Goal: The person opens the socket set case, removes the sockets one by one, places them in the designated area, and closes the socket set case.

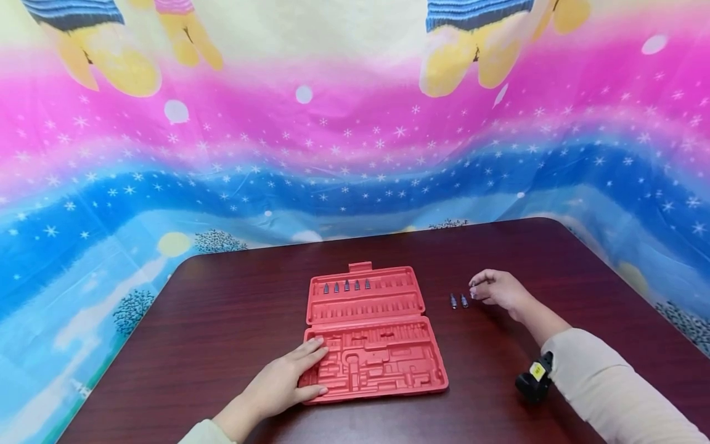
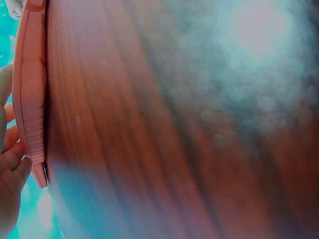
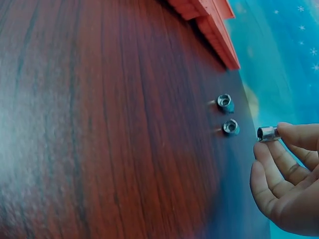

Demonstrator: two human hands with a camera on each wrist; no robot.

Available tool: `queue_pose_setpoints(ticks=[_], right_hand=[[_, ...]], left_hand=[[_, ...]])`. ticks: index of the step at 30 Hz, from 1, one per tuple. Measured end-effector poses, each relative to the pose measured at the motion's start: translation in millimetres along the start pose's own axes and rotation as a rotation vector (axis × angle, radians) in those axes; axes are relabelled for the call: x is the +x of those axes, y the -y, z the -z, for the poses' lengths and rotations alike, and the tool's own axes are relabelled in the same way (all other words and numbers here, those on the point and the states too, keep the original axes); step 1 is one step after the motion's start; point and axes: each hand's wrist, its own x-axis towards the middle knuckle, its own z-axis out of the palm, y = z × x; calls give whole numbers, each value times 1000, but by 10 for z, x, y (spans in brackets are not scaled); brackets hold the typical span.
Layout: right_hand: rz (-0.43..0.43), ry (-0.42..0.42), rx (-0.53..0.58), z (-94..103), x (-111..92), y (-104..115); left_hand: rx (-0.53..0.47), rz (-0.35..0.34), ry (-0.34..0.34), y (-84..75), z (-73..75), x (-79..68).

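An open red plastic tool case (image 1: 383, 382) lies on the table with moulded slots in both halves. My left hand (image 1: 283, 376) rests on its lower left edge, fingers straight over the tray and thumb near the front corner. To the right of the case, my right hand (image 1: 501, 291) pinches a small metal bit socket (image 3: 267, 133) between thumb and fingertips; its hollow end shows in the right wrist view. Two more bit sockets (image 3: 230, 127) stand side by side on the table, just left of that hand. Several dark bits (image 1: 347, 285) sit in the lid's upper row, at the left.
The dark wooden table (image 1: 233, 308) has rounded far corners. Behind it hangs a printed pink and blue cloth (image 1: 333, 154). A black wrist camera (image 1: 534, 379) with a yellow label is on the right sleeve.
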Motion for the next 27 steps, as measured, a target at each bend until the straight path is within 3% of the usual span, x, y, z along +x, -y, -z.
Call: queue_pose_setpoints(ticks=[8, 27], right_hand=[[-45, 22, -56, -23, 12, -34], [-46, 7, -178, -56, 119, -100]], left_hand=[[16, 8, 7, -6, 0, -2], [50, 4, -5, -16, 9, 17]])
